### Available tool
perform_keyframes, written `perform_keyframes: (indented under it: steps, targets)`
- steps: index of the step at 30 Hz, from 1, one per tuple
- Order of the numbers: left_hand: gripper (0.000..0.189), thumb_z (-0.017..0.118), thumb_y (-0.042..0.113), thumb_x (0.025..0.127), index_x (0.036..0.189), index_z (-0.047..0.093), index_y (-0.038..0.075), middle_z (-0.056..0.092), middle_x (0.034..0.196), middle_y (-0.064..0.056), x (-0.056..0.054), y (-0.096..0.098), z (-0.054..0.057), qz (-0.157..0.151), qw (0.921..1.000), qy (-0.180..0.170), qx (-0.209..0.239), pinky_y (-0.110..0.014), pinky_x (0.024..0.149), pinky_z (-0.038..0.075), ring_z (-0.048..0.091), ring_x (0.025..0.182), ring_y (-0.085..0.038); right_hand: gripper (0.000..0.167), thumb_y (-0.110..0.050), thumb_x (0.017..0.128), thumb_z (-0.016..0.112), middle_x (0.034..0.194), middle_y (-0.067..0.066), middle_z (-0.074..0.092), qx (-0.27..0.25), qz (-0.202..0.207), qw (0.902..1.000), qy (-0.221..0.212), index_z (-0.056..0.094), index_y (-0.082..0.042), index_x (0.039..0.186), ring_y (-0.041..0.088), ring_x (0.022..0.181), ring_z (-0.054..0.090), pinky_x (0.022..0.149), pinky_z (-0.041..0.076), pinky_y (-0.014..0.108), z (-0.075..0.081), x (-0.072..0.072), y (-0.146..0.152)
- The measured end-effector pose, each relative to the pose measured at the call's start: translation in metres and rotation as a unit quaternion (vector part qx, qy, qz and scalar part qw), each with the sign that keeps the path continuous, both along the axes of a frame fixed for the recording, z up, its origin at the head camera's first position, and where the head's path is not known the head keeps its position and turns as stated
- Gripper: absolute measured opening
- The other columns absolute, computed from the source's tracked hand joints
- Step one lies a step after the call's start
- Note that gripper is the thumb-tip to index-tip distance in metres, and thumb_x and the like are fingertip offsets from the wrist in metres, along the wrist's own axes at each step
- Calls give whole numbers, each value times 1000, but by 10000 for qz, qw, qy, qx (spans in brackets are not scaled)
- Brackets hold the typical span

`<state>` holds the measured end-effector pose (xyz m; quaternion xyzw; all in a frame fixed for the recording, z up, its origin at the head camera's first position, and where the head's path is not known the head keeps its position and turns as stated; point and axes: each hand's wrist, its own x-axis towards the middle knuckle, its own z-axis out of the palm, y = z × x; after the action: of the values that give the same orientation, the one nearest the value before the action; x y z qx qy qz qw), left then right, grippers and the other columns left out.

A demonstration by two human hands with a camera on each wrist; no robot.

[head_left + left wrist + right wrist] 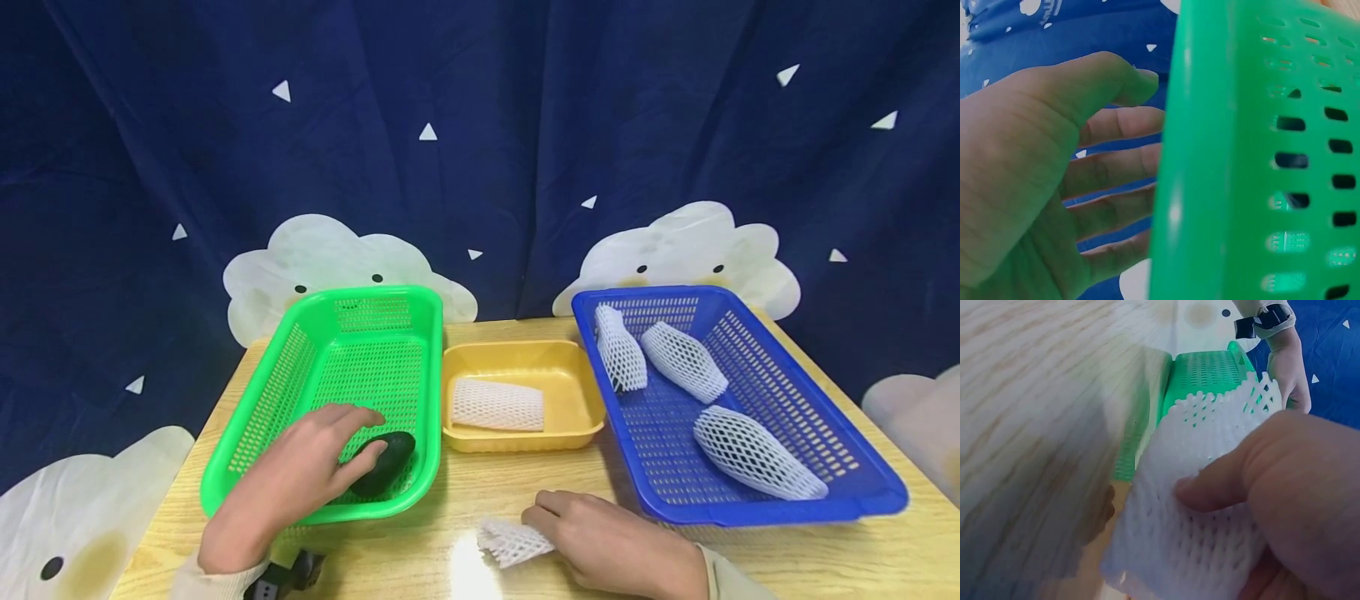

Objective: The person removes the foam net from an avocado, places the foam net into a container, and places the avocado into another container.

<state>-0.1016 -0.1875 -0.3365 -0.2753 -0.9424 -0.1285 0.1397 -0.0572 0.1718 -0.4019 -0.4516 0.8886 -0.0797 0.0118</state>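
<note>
A dark green avocado lies in the near right corner of the green basket. My left hand hovers over that basket with its fingers loosely spread, the thumb overlapping the avocado in the head view; whether it touches is unclear. In the left wrist view the left hand shows an empty palm behind the basket's green rim. Over the table's front, my right hand pinches a white foam net sleeve. The right wrist view shows the thumb pressed on this sleeve, which looks flattened.
Between the baskets sits a yellow tray with another foam net sleeve in it. To the right, a blue basket contains three net-wrapped items, one a dark wrapped piece. A navy curtain hangs behind the wooden table.
</note>
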Motion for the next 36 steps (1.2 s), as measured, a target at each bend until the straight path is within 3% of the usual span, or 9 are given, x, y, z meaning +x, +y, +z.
perform_keyframes:
  steps: [3,8,17,26,33,36]
  targets:
    - [19,75,31,94,111,74,21,76,108,6,-1,1,-1,-108,9999,75,64,-38,87,61,73,102,-15,38,-4,87,69,104,-9,67,-128,79,9998,145,64,-18,122,-2,88,62,75,58,20,0,0,0]
    - [17,76,29,93,107,75,19,77,105,5,-3,5,-1,-350,9991,214,55,-37,88,61,74,101,-14,43,-1,91,64,115,-9,69,-384,75,9992,-104,63,-20,130,2,100,68,84,60,22,2,1,-1]
    - [10,76,25,92,100,74,21,74,95,9,-1,15,-7,-784,9956,489,126,-33,84,60,71,91,-9,49,2,90,63,118,-11,69,-808,162,9966,27,62,-22,133,3,106,68,89,60,23,14,1,-2]
    - [8,76,23,91,98,75,18,73,89,9,0,24,-10,-1186,9908,621,186,-30,79,59,68,84,-6,54,7,78,66,114,-6,71,-1237,409,9862,1022,63,-12,129,6,106,70,92,58,20,23,-3,0]
    - [11,76,23,90,98,75,15,72,88,9,2,29,-13,-1265,9893,715,112,-31,78,59,68,81,-8,51,8,82,65,113,-4,72,-1349,451,9820,1246,63,-10,130,8,103,72,90,60,22,39,-7,2]
    - [11,76,23,90,97,76,15,71,86,9,2,31,-12,-1307,9887,728,90,-30,77,58,67,78,-7,54,9,78,67,111,-3,71,-1351,452,9788,1475,63,-8,129,9,99,72,86,60,23,48,-10,2]
